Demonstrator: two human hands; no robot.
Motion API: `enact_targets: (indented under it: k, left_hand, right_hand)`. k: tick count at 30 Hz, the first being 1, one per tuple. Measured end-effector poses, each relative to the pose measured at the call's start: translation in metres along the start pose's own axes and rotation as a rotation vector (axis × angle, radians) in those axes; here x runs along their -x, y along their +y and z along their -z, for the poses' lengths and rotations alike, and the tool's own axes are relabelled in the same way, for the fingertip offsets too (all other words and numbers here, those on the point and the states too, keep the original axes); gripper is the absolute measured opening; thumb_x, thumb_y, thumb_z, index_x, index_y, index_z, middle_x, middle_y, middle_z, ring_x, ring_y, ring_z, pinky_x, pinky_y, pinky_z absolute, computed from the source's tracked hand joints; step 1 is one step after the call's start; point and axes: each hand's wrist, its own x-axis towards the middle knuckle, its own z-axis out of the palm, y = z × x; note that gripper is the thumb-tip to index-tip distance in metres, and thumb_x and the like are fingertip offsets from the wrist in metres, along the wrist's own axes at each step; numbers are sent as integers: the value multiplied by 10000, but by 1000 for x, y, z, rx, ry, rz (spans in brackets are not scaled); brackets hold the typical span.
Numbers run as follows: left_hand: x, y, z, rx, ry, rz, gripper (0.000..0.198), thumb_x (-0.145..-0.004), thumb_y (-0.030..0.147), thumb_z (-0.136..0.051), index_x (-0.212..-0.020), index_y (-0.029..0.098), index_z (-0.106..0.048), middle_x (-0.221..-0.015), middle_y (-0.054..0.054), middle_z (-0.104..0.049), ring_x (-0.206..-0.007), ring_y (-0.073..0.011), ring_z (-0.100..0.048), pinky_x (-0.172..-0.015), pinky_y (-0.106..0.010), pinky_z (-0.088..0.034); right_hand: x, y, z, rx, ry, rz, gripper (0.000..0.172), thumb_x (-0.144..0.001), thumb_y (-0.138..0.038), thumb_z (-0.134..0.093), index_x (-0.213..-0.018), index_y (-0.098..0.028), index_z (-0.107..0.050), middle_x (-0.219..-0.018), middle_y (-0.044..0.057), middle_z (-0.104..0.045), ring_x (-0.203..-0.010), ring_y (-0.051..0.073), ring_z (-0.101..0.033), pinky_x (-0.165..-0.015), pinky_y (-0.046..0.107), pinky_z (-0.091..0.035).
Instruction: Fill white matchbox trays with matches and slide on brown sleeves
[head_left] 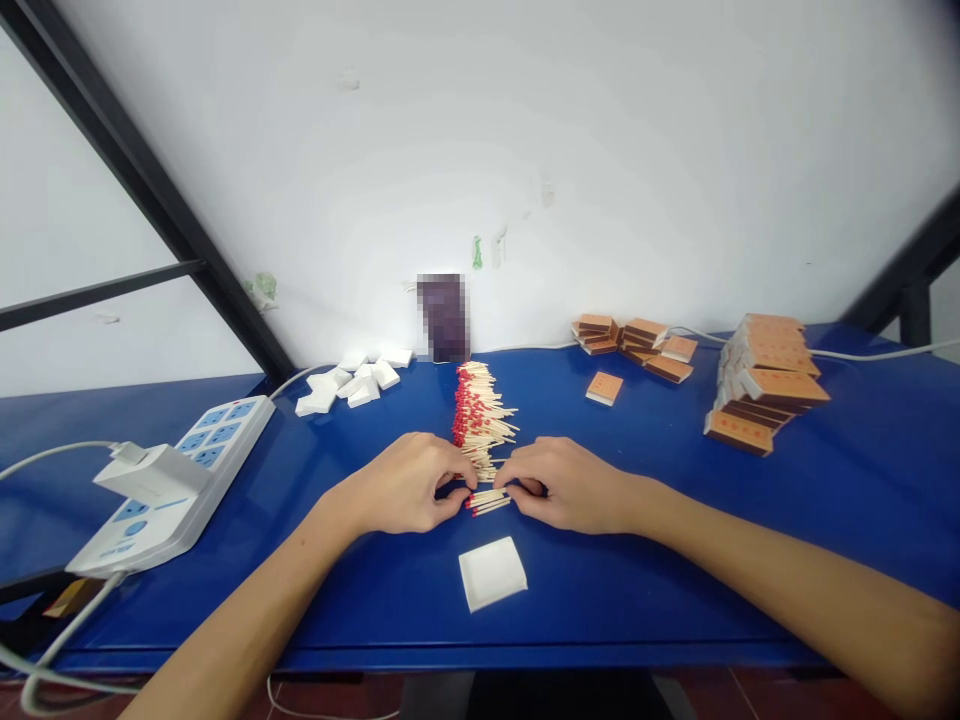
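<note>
A long pile of red-headed matches runs back from between my hands, heads to the left. At its near end my left hand pinches the red-tipped ends of a few matches. From the other side, the curled thumb and fingers of my right hand close on the bare ends of the same matches. Exactly how many lie in the fingers is hidden. In front of both hands lies a small white matchbox tray, flat on the blue table.
Several white trays lie at the back left. Orange matchboxes are stacked on the right, with a looser heap and one single box nearby. A white power strip with a plugged-in adapter and cables occupies the left.
</note>
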Motion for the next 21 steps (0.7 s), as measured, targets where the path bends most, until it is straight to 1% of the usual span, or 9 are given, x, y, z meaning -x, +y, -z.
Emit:
enact_targets:
  k: [8,11,16,18,21]
  left_hand:
    - [1,0,0,-5,15,5,173,-771,116,-626,-890,203,-717,-747,19,-673,-621,-119,-556,-660,-258,-392]
    - [1,0,0,-6,22,13,140,-783,134,-633,-875,201,-715,-742,17,-670,-627,-120,-559,-667,-257,-397]
    - [2,-4,0,-22,61,5,130,-796,143,-632,-877,193,-720,-723,14,-661,-619,-118,-556,-654,-254,-396]
    - [2,-5,0,-22,70,-1,139,-796,129,-623,-869,191,-723,-715,15,-662,-617,-116,-554,-651,-250,-396]
    - [2,-6,0,-22,66,0,155,-798,118,-616,-866,194,-732,-714,19,-667,-610,-112,-547,-653,-249,-395]
  right_hand:
    - [2,1,1,-19,-16,36,186,-860,-131,-531,-916,-203,-693,-716,-16,-628,-643,122,-528,-695,261,-362]
    - [2,1,-1,-40,13,39,188,-843,-123,-537,-914,-201,-693,-706,-23,-625,-628,116,-520,-691,255,-369]
    - [0,0,-2,-36,101,-53,209,-813,-95,-522,-885,-182,-699,-681,-14,-635,-608,120,-511,-642,244,-360]
    - [0,0,-2,-29,103,-82,215,-804,-90,-524,-886,-178,-703,-677,-12,-641,-593,119,-505,-614,238,-349]
    - [0,-1,-1,-25,93,-73,231,-805,-88,-518,-897,-177,-710,-697,-7,-656,-601,121,-514,-615,237,-356]
